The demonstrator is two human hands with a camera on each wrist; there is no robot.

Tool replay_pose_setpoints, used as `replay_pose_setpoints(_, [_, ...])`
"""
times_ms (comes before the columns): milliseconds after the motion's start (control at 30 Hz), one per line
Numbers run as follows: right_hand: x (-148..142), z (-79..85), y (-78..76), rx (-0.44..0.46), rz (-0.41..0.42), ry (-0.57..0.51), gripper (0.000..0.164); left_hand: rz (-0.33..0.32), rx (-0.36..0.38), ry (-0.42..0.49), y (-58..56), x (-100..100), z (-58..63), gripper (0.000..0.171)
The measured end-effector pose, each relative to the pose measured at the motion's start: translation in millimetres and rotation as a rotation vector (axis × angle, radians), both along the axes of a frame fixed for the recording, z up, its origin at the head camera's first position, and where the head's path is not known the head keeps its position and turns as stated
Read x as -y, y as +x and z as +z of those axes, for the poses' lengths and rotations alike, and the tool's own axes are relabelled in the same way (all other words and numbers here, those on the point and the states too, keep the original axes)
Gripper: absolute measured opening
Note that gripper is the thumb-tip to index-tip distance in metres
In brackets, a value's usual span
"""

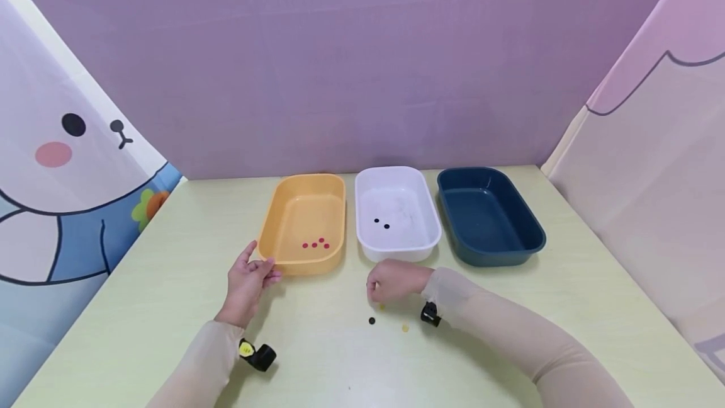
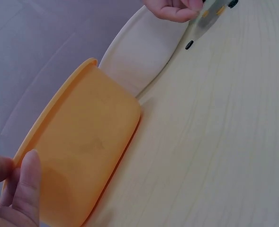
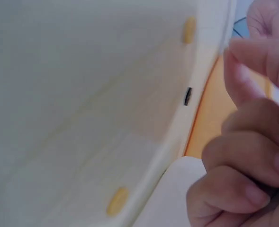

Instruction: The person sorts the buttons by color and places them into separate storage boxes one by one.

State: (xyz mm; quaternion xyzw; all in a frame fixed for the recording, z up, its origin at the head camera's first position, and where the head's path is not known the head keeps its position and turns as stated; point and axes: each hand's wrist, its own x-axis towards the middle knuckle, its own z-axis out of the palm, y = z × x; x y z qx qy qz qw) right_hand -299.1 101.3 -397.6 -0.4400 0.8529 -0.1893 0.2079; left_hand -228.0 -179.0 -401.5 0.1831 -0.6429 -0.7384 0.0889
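Observation:
At the near left corner of the orange tray (image 1: 272,219), my left hand (image 1: 248,282) grips the rim between thumb and fingers (image 2: 28,184). Several small red discs (image 1: 314,245) lie inside that tray. My right hand (image 1: 396,279) is over the table just in front of the white tray (image 1: 399,250), fingers curled, thumb and index tip close together. Nothing shows between those tips. One black disc (image 2: 189,45) lies on the table close by it, another black disc (image 1: 371,320) nearer me. Two yellow discs (image 3: 189,30) also lie on the table.
Two black discs (image 1: 387,226) sit inside the white tray. A dark blue tray (image 1: 493,257) stands to its right, with bare floor showing. Behind the trays rises a purple cloth (image 1: 362,68); printed curtains (image 1: 73,175) flank the pale table (image 1: 317,357).

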Motion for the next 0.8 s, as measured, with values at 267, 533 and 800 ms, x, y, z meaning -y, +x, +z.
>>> replay_pose_setpoints(267, [0.6,-1.1,6.5,0.002,0.07,0.072,0.007,-0.004,0.005,-0.01,0.6,0.3,1.1,0.072])
replay_pose_setpoints(533, [5.9,-2.9,14.2,0.026,0.101,0.096,0.013,-0.009,0.012,-0.02,1.0,1.2,1.8,0.072])
replay_pose_setpoints(800, [9.9,-4.4,15.4,-0.008,0.105,0.14,0.015,-0.008,0.012,-0.017,0.7,0.9,2.0,0.072])
